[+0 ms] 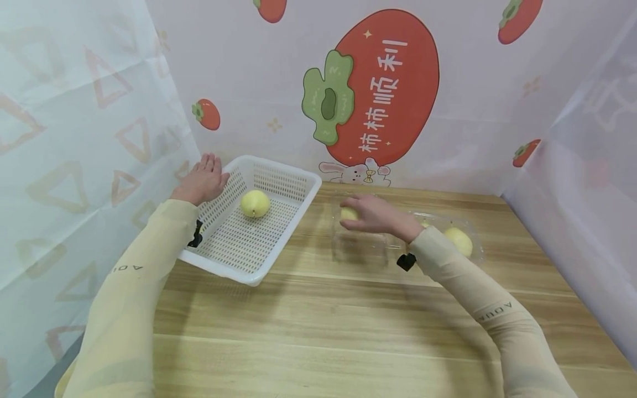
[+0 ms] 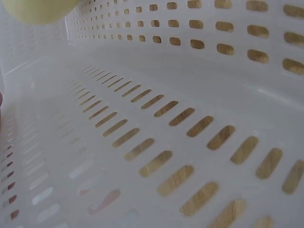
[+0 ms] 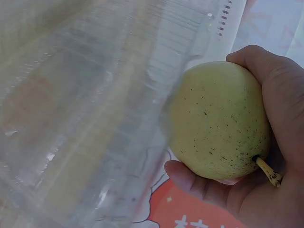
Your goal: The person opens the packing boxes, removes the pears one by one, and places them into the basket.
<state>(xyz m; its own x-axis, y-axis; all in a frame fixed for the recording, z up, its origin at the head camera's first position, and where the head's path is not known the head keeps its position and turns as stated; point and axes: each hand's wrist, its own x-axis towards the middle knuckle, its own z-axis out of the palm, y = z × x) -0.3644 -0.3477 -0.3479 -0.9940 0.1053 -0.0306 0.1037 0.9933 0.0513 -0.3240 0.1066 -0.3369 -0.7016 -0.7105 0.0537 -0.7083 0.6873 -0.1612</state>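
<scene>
My right hand (image 1: 376,214) grips a pale yellow pear (image 3: 218,118). Fingers and thumb curl round the speckled fruit, its brown stem pointing toward the palm in the right wrist view. Below and around the hand in the head view is a clear plastic container (image 1: 359,251). My left hand (image 1: 203,181) lies at the left rim of a white perforated basket (image 1: 239,246), fingers extended and close together. Inside the basket lies another pear (image 1: 255,204), whose underside shows at the top left of the left wrist view.
To the right, partly behind my right sleeve, a second clear plastic section (image 1: 479,249) holds pears (image 1: 459,241). The wooden table (image 1: 318,331) meets a printed backdrop (image 1: 463,160) behind and hanging sheets at both sides.
</scene>
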